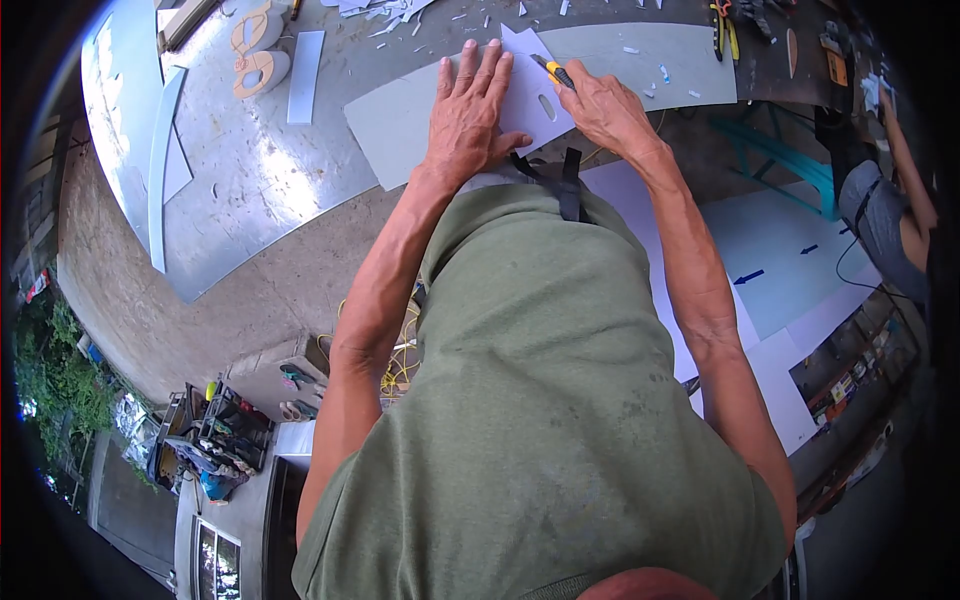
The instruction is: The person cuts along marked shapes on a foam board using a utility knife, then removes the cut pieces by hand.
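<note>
My left hand (470, 115) lies flat with its fingers stretched out, pressing on the left edge of a white sheet (528, 98). The sheet has an oval slot and a pointed far end. My right hand (608, 115) grips a yellow and black utility knife (554, 72), its tip angled toward the sheet's far part. Whether the blade touches the sheet is too small to tell. Under the sheet and my left hand is a long grey board (390, 112), which extends to both sides.
On the metal table (240, 190) lie tan cut-out shapes (260, 60), a pale strip (306, 78), a long curved strip (163, 170) and white scraps. Yellow-handled pliers (730, 35) lie at the far right. A teal bench (790, 160) and another person (885, 215) are on the right.
</note>
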A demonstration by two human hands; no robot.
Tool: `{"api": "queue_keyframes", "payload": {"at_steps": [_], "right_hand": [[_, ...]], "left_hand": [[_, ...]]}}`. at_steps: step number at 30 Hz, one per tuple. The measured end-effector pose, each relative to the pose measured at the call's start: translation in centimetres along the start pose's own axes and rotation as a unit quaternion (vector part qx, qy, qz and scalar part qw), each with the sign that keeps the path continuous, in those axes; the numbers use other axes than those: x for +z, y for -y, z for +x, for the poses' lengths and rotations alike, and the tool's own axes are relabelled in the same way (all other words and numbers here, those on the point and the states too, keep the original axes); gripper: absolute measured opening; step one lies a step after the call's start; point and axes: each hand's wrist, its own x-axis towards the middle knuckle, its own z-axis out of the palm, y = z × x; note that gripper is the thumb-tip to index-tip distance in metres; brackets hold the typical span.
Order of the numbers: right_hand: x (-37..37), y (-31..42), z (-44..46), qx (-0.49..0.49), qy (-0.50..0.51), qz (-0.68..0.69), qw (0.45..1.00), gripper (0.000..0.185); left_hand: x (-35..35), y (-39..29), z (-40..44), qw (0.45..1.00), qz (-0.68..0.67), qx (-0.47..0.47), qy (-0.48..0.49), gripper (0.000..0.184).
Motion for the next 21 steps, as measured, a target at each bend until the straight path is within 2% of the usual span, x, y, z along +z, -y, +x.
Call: {"api": "queue_keyframes", "payload": {"at_steps": [8,11,13,21], "right_hand": [[0.2,0.1,0.4,-0.011,-0.007,-0.022,1.0,0.029],[-0.1,0.5,0.4,-0.014,-0.002,-0.04,0.999,0.029],[-0.1,1.0,0.5,-0.013,0.004,-0.049,0.999,0.029],[-0.1,2.6,1.0,-0.003,0.012,-0.08,0.997,0.024]], "left_hand": [[0.1,0.4,-0.3,1.0,-0.014,0.014,0.008,0.123],[-0.5,0.2,-0.1,0.999,-0.004,0.014,0.031,0.131],[-1.2,-0.3,0.0,0.995,0.046,0.01,0.088,0.139],[-0.5,0.1,-0.3,0.996,0.047,0.035,0.072,0.139]]}}
